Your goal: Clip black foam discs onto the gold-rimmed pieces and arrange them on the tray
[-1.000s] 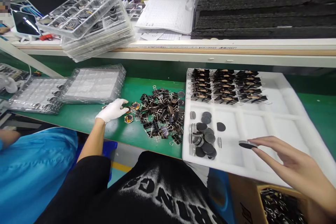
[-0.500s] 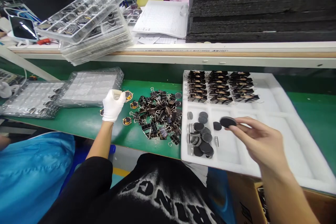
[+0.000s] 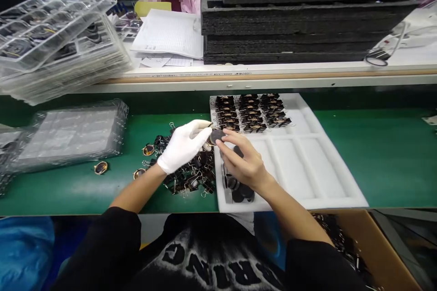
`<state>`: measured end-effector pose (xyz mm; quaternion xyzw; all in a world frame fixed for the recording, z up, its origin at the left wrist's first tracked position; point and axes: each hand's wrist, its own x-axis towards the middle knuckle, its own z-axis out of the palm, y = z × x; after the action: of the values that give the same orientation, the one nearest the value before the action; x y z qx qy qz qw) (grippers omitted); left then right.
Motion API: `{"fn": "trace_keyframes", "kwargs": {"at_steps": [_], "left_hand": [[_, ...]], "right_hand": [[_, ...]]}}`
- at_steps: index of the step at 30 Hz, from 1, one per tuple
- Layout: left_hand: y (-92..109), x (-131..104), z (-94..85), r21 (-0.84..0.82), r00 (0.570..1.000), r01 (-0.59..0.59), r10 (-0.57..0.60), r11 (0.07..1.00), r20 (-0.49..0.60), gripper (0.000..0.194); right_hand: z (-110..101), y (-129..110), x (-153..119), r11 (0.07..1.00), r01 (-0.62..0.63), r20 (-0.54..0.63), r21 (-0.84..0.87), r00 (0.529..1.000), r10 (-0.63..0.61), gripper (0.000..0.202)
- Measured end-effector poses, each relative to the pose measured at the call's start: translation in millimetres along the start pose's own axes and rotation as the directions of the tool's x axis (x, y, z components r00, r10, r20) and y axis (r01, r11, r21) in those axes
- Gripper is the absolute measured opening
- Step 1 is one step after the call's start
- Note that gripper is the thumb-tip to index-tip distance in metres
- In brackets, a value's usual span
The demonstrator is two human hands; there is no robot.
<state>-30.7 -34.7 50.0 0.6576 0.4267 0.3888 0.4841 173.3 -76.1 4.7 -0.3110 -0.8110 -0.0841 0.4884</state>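
Note:
My left hand (image 3: 186,143), in a white glove, is closed around a gold-rimmed watch case, mostly covered by fingers and disc. My bare right hand (image 3: 244,159) pinches a round black disc (image 3: 217,136) against that watch case. Both hands meet above the left edge of a white foam tray (image 3: 334,177). Under my left hand lies a heap of black binder clips (image 3: 191,179). More black discs (image 3: 244,192) sit in the tray, partly hidden by my right hand. Rows of clipped watch cases (image 3: 251,111) fill its far compartments. A loose gold watch case (image 3: 101,168) lies on the green table.
Clear plastic trays (image 3: 68,134) are stacked at the left. On the shelf stand more plastic trays (image 3: 58,32), papers (image 3: 170,32) and tall black foam trays (image 3: 300,22). A person in pink is behind it. A cardboard box (image 3: 385,245) stands below the table at right.
My left hand has moved right from the watch cases, now with one in it. My right hand has brought the black disc left to meet it. The view has shifted right.

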Motion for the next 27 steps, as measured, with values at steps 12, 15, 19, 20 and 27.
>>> {"fn": "trace_keyframes", "kwargs": {"at_steps": [12, 15, 19, 20, 27], "left_hand": [[-19.3, -7.2, 15.2, 0.253, 0.975, -0.182, 0.142, 0.950, 0.168, 0.035], [-7.9, -2.6, -1.8, 0.372, 0.955, -0.225, 0.128, 0.900, 0.268, 0.031], [-11.2, 22.0, -60.6, 0.765, 0.999, -0.032, -0.005, 0.644, 0.045, 0.042], [-18.8, 30.3, -76.5, 0.848, 0.993, 0.116, -0.044, 0.516, -0.109, 0.047], [-88.1, 73.1, -123.2, 0.897, 0.910, 0.246, -0.407, 0.367, -0.083, 0.048]], "right_hand": [[14.7, 5.4, -19.2, 0.510, -0.647, 0.152, 0.566, 0.691, 0.707, 0.052], [10.9, 10.9, -21.4, 0.137, -0.791, 0.456, 0.596, 0.474, 0.754, 0.024], [6.2, 17.2, -22.2, -0.042, -0.769, 0.500, 0.638, 0.373, 0.782, 0.020], [5.6, 18.1, -21.3, -0.067, -0.756, 0.499, 0.651, 0.359, 0.789, 0.021], [6.9, 19.9, -16.8, -0.178, -0.737, 0.544, 0.653, 0.292, 0.787, 0.026]]}}
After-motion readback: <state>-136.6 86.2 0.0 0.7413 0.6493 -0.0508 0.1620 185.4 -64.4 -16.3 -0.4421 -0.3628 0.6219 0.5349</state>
